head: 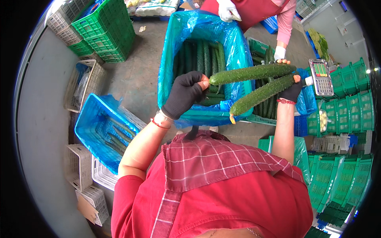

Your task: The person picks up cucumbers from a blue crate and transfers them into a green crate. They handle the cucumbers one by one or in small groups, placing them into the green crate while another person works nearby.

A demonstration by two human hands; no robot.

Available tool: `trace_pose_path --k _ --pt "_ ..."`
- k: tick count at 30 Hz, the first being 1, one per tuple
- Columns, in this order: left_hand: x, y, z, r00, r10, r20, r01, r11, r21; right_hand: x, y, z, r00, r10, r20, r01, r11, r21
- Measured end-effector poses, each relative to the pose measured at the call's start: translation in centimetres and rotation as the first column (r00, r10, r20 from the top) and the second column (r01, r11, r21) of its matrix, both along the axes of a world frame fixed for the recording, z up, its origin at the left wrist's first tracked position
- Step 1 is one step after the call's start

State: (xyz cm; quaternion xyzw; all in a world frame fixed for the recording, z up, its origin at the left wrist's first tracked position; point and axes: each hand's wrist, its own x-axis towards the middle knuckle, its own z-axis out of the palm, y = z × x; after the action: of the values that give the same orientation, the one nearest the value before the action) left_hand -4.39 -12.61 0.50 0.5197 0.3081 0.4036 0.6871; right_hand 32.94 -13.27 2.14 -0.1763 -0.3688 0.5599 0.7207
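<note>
My right hand [291, 89], in a black fingerless glove, grips two long prickly cucumbers by their right ends. The upper cucumber [253, 73] points left, and the lower cucumber [262, 95] slants down left with a withered yellow blossom [232, 119] on its tip. With thumb and finger, my left hand [189, 93], gloved the same way, pinches the left tip of the upper one. Both cucumbers extend over the right side of a teal crate [208, 116] lined with blue plastic film. Several more cucumbers [205, 58] lie inside that crate, partly hidden by my left hand.
Across the crate stands a co-worker with a white-gloved hand [228, 11] near its far rim. Another green crate [259, 46] of cucumbers adjoins on the right, beside a digital scale [321, 77]. A blue-lined crate [98, 119] sits lower left. Green crates [111, 32] are stacked upper left.
</note>
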Motion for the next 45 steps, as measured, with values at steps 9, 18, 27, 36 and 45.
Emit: trace_pose_path --k 9,18,27,36,45 --pt "2.4 0.9 0.6 0.999 0.043 0.001 -0.041 0.977 -0.210 1.7 -1.2 -0.9 0.987 -0.131 -0.095 0.124 0.990 -0.071" --pt "2.3 -0.6 3.6 0.961 -0.265 -0.078 0.255 0.960 -0.114 2.3 -2.6 0.8 0.976 -0.200 -0.085 0.203 0.979 0.020" --pt "4.3 1.0 4.3 0.903 -0.370 -0.220 0.386 0.922 0.031 4.4 -2.4 1.9 0.969 -0.211 -0.128 0.215 0.976 0.020" --pt "10.6 3.6 5.2 0.900 -0.363 -0.243 0.416 0.882 0.220 10.9 -2.8 3.0 0.960 -0.256 -0.115 0.259 0.966 0.012" --pt "16.7 5.1 3.3 0.933 0.036 -0.358 -0.046 0.999 -0.021 32.2 -1.5 2.2 0.942 -0.282 0.184 0.323 0.910 -0.260"
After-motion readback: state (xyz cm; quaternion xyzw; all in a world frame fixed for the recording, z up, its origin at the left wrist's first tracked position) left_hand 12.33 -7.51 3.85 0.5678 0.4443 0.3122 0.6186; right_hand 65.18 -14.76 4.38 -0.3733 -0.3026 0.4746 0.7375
